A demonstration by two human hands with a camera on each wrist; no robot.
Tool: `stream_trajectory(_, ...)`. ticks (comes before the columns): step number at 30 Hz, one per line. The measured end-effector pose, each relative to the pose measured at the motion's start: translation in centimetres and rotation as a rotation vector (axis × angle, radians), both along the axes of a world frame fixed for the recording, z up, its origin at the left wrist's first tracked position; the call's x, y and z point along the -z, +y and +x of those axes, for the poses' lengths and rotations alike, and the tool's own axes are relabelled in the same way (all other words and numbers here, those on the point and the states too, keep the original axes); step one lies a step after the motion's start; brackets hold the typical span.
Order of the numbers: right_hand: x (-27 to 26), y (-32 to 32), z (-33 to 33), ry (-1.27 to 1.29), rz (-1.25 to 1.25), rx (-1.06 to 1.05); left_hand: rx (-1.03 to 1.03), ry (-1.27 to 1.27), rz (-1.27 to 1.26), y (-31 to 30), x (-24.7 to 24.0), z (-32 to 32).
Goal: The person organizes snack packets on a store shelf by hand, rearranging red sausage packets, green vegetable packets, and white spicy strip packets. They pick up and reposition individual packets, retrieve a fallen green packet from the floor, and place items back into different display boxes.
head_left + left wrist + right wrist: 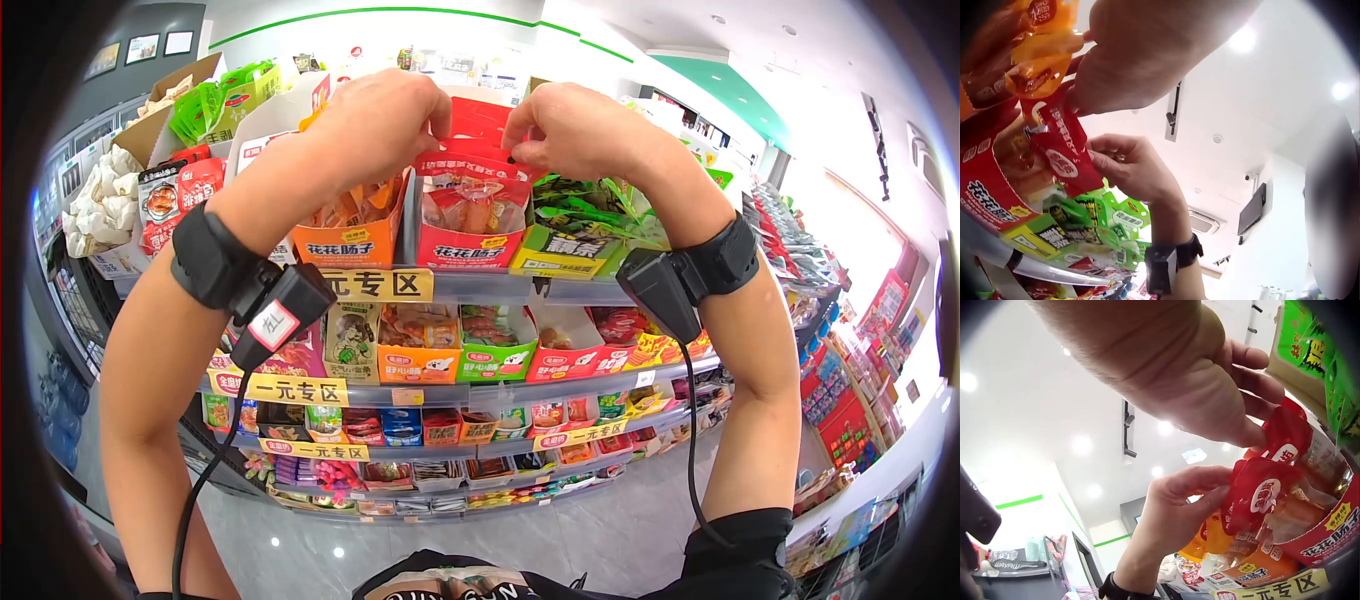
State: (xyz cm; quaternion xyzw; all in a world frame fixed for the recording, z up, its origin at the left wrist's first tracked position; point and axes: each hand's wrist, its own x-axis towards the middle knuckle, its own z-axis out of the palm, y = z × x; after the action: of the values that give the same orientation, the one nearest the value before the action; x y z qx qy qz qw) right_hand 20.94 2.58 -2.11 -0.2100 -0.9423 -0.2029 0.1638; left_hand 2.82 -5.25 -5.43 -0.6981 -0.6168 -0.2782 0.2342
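A red display box [468, 247] on the top shelf holds clear-fronted snack packets [478, 205] with red tops. My left hand [385, 112] reaches over the box from the left, its thumb and fingers pinching the edge of a red-topped snack packet [1259, 495]. From the other side my right hand [585, 128] comes in, thumb and fingertips on a red packet top [1067, 156] at its corner. The packets stand upright in the box, with brown sausage-like pieces [1021, 150] showing through their clear lower parts.
An orange box [350, 235] of similar packets stands to the left, and a green-yellow box [570, 245] with green packets to the right. Lower shelves [480, 395] carry several more snack boxes. White bulbs of bagged goods [105, 205] lie at far left.
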Motion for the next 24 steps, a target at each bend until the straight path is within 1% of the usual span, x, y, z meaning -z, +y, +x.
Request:
stream_trajectory(3,0.0,-0.6,0.3,-0.005,-0.03,0.027,0.013,0.186,0.071,0.0,-0.5,0.1)
stream_trajectory(6,0.2,0.1,0.0,0.04,0.005,0.071,0.069,0.183,0.05,0.1,-1.5,0.9)
stream_trajectory(9,-0.1,0.9,-0.7,0.133,-0.12,0.124,0.1,0.212,0.066,0.4,-2.0,2.4)
stream_trajectory(12,-0.6,1.9,-1.1,0.11,-0.194,0.058,0.211,0.219,0.042,1.0,-1.8,3.4)
stream_trajectory(15,-0.6,2.5,-0.7,0.214,-0.229,-0.024,0.297,0.028,0.091,1.6,-1.8,3.2)
stream_trajectory(18,-0.8,2.3,-0.4,0.203,-0.195,-0.012,0.242,-0.157,0.004,1.2,-1.4,3.0)
stream_trajectory(19,-0.5,2.4,-0.4,0.197,-0.23,-0.012,0.221,-0.163,-0.06,1.6,-0.8,2.6)
stream_trajectory(21,-0.2,2.3,-0.7,0.184,-0.292,-0.014,0.178,-0.123,-0.051,1.8,-0.5,2.3)
stream_trajectory(24,-0.6,1.7,-1.0,0.135,-0.481,0.062,0.142,-0.091,-0.09,1.6,-0.7,2.4)
